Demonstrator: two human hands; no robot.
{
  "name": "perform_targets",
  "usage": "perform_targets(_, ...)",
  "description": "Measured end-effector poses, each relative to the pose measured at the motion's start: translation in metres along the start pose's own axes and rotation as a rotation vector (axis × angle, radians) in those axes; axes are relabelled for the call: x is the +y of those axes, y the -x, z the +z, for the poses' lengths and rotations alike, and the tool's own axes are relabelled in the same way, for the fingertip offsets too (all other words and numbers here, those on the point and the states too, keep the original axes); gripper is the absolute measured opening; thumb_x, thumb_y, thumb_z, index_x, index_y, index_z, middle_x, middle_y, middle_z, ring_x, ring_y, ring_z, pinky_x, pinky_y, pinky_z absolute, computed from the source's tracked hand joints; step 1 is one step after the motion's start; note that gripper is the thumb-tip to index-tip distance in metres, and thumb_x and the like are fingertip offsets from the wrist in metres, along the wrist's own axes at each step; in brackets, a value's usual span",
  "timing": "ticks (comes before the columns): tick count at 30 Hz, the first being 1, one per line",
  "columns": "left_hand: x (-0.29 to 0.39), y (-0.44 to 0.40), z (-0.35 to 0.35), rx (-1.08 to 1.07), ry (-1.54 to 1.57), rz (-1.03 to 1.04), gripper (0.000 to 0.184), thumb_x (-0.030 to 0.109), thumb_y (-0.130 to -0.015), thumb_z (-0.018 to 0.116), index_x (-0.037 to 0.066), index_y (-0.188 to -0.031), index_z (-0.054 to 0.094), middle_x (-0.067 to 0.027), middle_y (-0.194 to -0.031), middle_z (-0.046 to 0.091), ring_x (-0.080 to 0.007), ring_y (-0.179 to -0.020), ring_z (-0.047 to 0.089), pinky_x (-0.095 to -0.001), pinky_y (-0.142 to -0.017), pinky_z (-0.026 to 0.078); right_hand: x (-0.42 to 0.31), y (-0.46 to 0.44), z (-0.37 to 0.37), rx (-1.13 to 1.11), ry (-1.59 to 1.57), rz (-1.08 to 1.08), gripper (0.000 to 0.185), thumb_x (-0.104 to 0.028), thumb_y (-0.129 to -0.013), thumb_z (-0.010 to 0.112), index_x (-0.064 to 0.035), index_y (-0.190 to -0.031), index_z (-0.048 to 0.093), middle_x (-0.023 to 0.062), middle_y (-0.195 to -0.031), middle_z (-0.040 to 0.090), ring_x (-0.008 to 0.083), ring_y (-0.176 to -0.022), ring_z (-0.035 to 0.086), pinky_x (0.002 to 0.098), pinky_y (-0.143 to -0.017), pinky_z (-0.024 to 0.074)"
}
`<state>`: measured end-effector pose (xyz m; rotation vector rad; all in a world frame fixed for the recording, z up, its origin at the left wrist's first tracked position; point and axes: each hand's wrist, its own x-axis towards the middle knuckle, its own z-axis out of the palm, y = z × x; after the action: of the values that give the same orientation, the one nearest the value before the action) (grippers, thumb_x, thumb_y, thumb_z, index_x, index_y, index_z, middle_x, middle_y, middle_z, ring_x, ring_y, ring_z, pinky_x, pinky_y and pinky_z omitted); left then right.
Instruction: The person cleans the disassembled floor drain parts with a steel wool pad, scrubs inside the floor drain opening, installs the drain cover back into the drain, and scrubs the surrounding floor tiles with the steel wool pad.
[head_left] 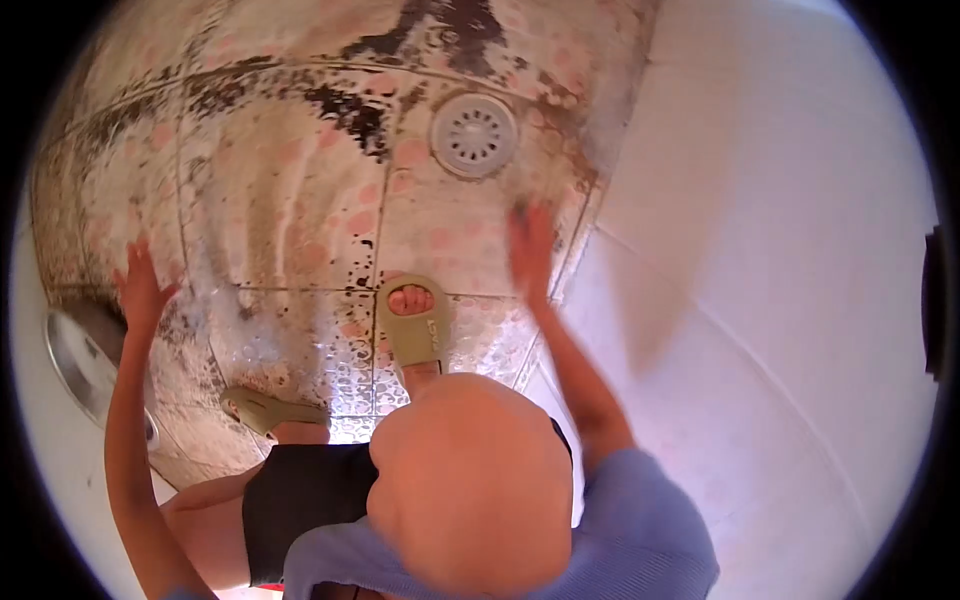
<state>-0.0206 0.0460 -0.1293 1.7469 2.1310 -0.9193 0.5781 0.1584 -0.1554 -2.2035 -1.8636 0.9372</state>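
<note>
My left hand (145, 288) hovers over the floor at the left with its fingers spread, holding nothing. Below and beside it is a shiny metal basin (72, 350), partly hidden by my forearm. My right hand (531, 250) is over the tiles near the right-hand wall, just below a round floor drain (473, 136). Motion smears its fingers, and a small dark patch shows at their tips; whether it holds anything is unclear. The tiled floor (430, 240) looks wet and is stained brown and black with pinkish spots.
A white wall (760, 250) rises along the right side. My feet, in olive slides (415, 340), stand on the wet tiles, and my bent knee (470, 470) fills the lower middle. Heavy dark stains (350, 118) lie toward the far part of the floor.
</note>
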Motion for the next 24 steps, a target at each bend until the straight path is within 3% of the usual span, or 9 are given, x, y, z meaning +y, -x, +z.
perform_targets(2, -0.006, 0.000, 0.008, -0.014, -0.007, -0.006, 0.101, 0.025, -0.065, 0.078, 0.005, -0.142, 0.015, -0.0175, -0.145, 0.025, -0.0292, -0.135, 0.023, -0.0554, -0.106, 0.015, 0.060, 0.135, 0.018, -0.082, -0.047, -0.084, 0.050, -0.021, -0.088, 0.054, -0.0070, -0.134, 0.040, 0.0200, -0.140, 0.034, 0.0368, -0.130, 0.030, 0.0462, -0.104, 0.0274)
perform_targets(3, -0.013, -0.002, 0.020, 0.019, -0.014, 0.031, 0.101, 0.025, -0.065, 0.078, 0.005, -0.142, 0.015, -0.0178, -0.145, 0.024, -0.0293, -0.135, 0.024, -0.0549, -0.106, 0.016, 0.117, 0.198, 0.033, -0.048, 0.301, -0.496, 0.051, -0.015, -0.083, 0.059, -0.0165, -0.132, 0.046, 0.0156, -0.140, 0.035, 0.0369, -0.130, 0.030, 0.0502, -0.101, 0.0300)
perform_targets(4, -0.024, -0.002, 0.035, 0.050, -0.021, 0.060, 0.101, 0.025, -0.065, 0.078, 0.005, -0.142, 0.015, -0.0180, -0.145, 0.023, -0.0295, -0.134, 0.025, -0.0544, -0.106, 0.016, 0.099, 0.234, 0.021, -0.225, 0.359, -0.236, 0.052, -0.011, -0.078, 0.061, -0.0216, -0.128, 0.051, 0.0129, -0.140, 0.035, 0.0374, -0.131, 0.029, 0.0537, -0.101, 0.0287)
perform_targets(8, -0.020, 0.000, 0.027, 0.031, -0.013, 0.038, 0.102, 0.026, -0.065, 0.078, 0.005, -0.142, 0.014, -0.0187, -0.146, 0.021, -0.0297, -0.132, 0.029, -0.0540, -0.106, 0.017, 0.025, 0.089, 0.021, -0.023, 0.225, -0.122, 0.037, -0.014, -0.084, 0.054, -0.0171, -0.121, 0.055, 0.0152, -0.140, 0.033, 0.0361, -0.130, 0.031, 0.0571, -0.101, 0.0251)
perform_targets(12, -0.015, 0.002, 0.022, 0.034, -0.018, 0.015, 0.102, 0.026, -0.065, 0.078, 0.007, -0.143, 0.014, -0.0183, -0.146, 0.020, -0.0291, -0.132, 0.029, -0.0553, -0.104, 0.020, -0.091, -0.156, 0.005, 0.460, 0.320, -0.435, 0.038, -0.015, -0.086, 0.052, -0.0081, -0.123, 0.050, 0.0204, -0.134, 0.039, 0.0381, -0.124, 0.035, 0.0523, -0.102, 0.0267)
perform_targets(15, -0.019, 0.005, 0.030, 0.096, 0.017, 0.045, 0.102, 0.025, -0.065, 0.078, 0.009, -0.143, 0.015, -0.0174, -0.147, 0.019, -0.0289, -0.131, 0.032, -0.0566, -0.103, 0.021, -0.091, -0.157, 0.009, 0.460, 0.212, -0.482, 0.039, -0.015, -0.086, 0.051, -0.0076, -0.125, 0.048, 0.0203, -0.134, 0.039, 0.0380, -0.125, 0.034, 0.0505, -0.103, 0.0271)
perform_targets(17, -0.012, 0.004, 0.021, 0.056, 0.011, 0.002, 0.102, 0.025, -0.065, 0.079, 0.009, -0.143, 0.015, -0.0172, -0.147, 0.019, -0.0291, -0.130, 0.033, -0.0566, -0.103, 0.022, -0.087, -0.072, 0.011, 0.165, -0.030, -0.308, 0.038, -0.014, -0.087, 0.049, -0.0088, -0.124, 0.049, 0.0197, -0.135, 0.039, 0.0382, -0.125, 0.034, 0.0492, -0.103, 0.0266)
perform_targets(20, -0.012, 0.003, 0.017, 0.028, 0.022, -0.015, 0.101, 0.024, -0.064, 0.079, 0.009, -0.143, 0.016, -0.0177, -0.147, 0.019, -0.0294, -0.129, 0.034, -0.0562, -0.103, 0.023, -0.033, 0.037, 0.039, -0.313, 0.373, -0.658, 0.046, -0.012, -0.080, 0.050, -0.0181, -0.126, 0.050, 0.0137, -0.138, 0.036, 0.0328, -0.129, 0.032, 0.0509, -0.104, 0.0248)
perform_targets(24, -0.014, 0.003, 0.017, 0.049, 0.016, 0.015, 0.101, 0.024, -0.064, 0.079, 0.008, -0.142, 0.017, -0.0193, -0.146, 0.020, -0.0301, -0.129, 0.035, -0.0552, -0.103, 0.023, 0.028, 0.015, 0.009, 0.071, 0.263, -0.275, 0.041, -0.010, -0.084, 0.047, -0.0079, -0.125, 0.048, 0.0161, -0.133, 0.041, 0.0302, -0.123, 0.038, 0.0460, -0.102, 0.0278)
